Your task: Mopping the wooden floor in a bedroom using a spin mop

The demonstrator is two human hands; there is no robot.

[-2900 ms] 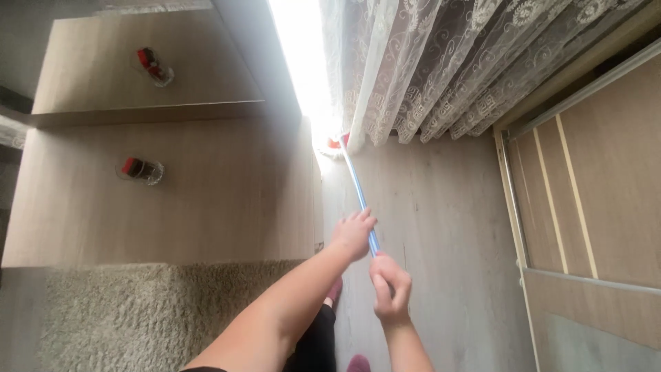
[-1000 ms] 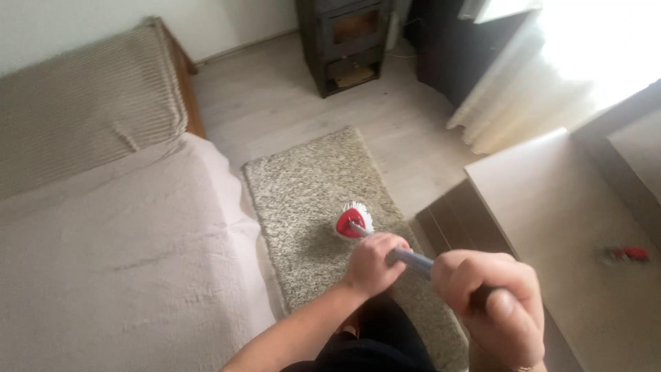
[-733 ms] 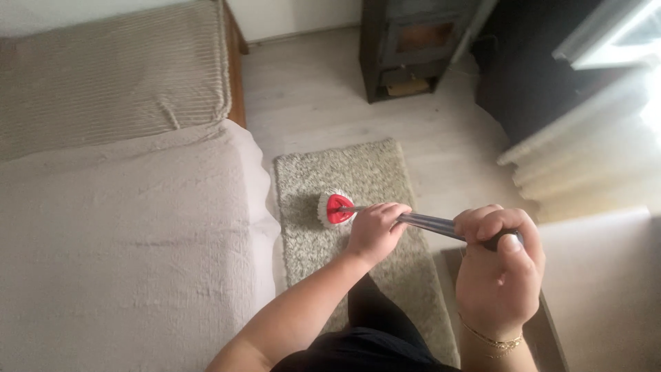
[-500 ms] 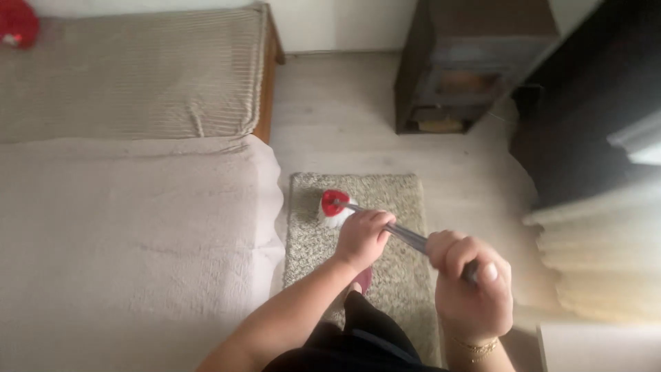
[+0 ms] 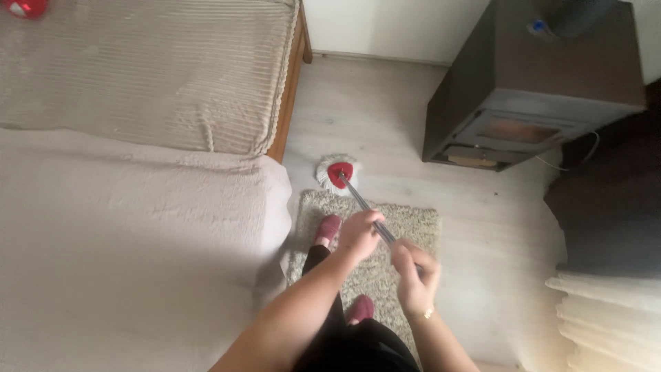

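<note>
Both my hands, left (image 5: 359, 234) and right (image 5: 415, 275), stay clamped on the mop handle (image 5: 368, 212); its head (image 5: 337, 172), on the rug (image 5: 413, 227) a moment ago, now rests on bare floor (image 5: 385, 124) at frame centre, beside the bed (image 5: 138, 138).

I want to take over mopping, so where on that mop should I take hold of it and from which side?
Hold the mop by its slim metal handle, not the head. The handle slants up from the floor toward the person, so come from above at the raised end, where the left hand and right hand already wrap it, one grip below the other.
</note>
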